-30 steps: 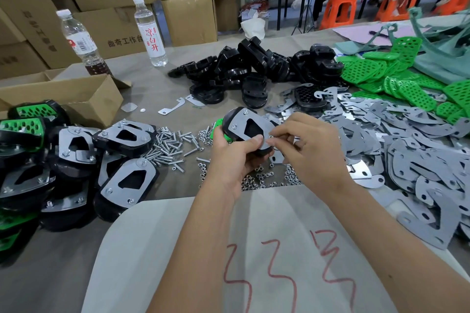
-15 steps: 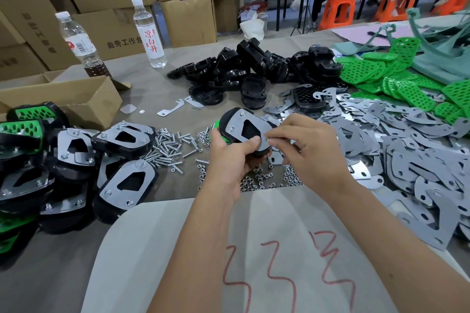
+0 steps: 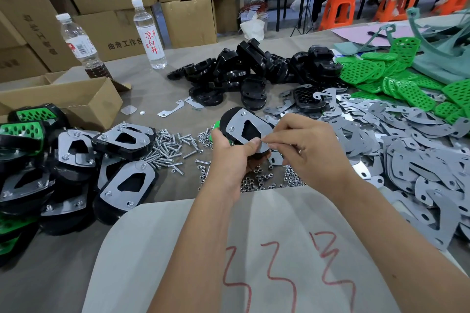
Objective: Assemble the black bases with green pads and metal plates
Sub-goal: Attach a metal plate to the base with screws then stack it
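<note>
The bench [image 3: 142,76] is covered in grey-brown paper and carries, at right, a wide spread of loose metal plates [image 3: 417,165]; beyond them lies a heap of green pads [image 3: 368,71], and at centre rear a pile of black bases [image 3: 244,71]. Finished assemblies [image 3: 76,157], black with plates bolted on top, crowd the near left beside an open cardboard box [image 3: 63,99]. Two water bottles [image 3: 150,35] stand near the far edge. Between the finished pieces and the hands lie scattered screws [image 3: 167,147] and, nearer the person, small nuts [image 3: 267,180]. The left hand [image 3: 231,155] grips one black base [image 3: 226,119] above the bench, fingers curled beneath it and thumb pressed on the metal plate [image 3: 251,129] that sits on top; a bit of green shows at its left edge. The right hand [image 3: 305,145] pinches at the plate's near corner with thumb and forefinger, perhaps holding a tiny nut, too small to make out.
</note>
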A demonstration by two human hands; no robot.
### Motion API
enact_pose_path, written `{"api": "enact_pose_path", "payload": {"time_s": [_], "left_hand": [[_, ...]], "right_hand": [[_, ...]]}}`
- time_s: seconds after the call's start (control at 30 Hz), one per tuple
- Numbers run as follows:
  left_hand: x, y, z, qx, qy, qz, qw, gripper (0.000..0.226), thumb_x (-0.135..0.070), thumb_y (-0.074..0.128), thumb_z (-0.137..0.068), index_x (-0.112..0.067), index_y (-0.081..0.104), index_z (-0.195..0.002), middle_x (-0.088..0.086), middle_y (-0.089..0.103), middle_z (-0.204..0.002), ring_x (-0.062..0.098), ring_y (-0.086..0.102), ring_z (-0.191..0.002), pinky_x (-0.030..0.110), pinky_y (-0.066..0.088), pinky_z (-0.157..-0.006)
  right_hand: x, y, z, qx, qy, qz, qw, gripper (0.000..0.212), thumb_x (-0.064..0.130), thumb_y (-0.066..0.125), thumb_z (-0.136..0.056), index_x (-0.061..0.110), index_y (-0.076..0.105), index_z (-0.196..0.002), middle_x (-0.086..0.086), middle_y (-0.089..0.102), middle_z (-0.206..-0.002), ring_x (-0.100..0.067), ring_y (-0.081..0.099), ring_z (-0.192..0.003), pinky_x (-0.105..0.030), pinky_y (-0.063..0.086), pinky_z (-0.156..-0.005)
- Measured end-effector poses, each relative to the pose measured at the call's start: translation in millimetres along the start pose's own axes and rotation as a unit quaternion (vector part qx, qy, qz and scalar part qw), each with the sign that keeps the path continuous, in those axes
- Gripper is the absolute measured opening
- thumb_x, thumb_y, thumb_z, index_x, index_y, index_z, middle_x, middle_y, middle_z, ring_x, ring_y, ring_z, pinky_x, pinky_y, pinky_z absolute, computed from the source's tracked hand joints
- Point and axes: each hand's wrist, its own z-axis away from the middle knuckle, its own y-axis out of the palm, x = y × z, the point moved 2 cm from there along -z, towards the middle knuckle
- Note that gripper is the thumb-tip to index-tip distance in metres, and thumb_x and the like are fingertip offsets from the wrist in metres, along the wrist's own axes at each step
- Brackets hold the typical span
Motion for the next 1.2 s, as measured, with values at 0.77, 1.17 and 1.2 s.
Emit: {"api": "enact_pose_path", "payload": {"time_s": [0.77, 1.17, 1.2], "left_hand": [[-3, 4, 4, -0.014, 0.077, -0.080, 0.994, 0.045, -0.011, 0.071, -0.077, -0.022, 0.055, -0.117, 0.012, 0.075, -0.110, 0.034, 0.074, -0.102, 0.047, 0.064, -0.081], [1, 0, 2, -0.008, 0.055, -0.108, 0.993, 0.036, 0.001, 0.068, -0.089, -0.021, 0.057, -0.115, -0.001, 0.079, -0.094, 0.018, 0.077, -0.080, 0.026, 0.057, -0.059], [1, 1, 3, -0.007, 0.055, -0.108, 0.993, 0.035, 0.001, 0.068, -0.090, -0.021, 0.057, -0.115, -0.002, 0.079, -0.093, 0.017, 0.077, -0.079, 0.025, 0.057, -0.058]], "right_hand": [[-7, 2, 3, -0.069, 0.077, -0.098, 0.990, 0.009, 0.012, 0.087, -0.082, 0.008, 0.081, -0.087, -0.001, 0.065, -0.081, -0.017, 0.061, -0.069, -0.036, 0.054, -0.055], [-15, 2, 3, 0.020, 0.107, -0.153, 0.982, 0.012, 0.001, 0.083, -0.083, 0.012, 0.084, -0.089, 0.003, 0.065, -0.081, -0.009, 0.059, -0.063, -0.033, 0.049, -0.050], [-15, 2, 3, 0.018, 0.106, -0.155, 0.982, 0.010, 0.003, 0.085, -0.082, 0.012, 0.083, -0.087, 0.003, 0.064, -0.080, -0.009, 0.058, -0.062, -0.027, 0.048, -0.052]]}}
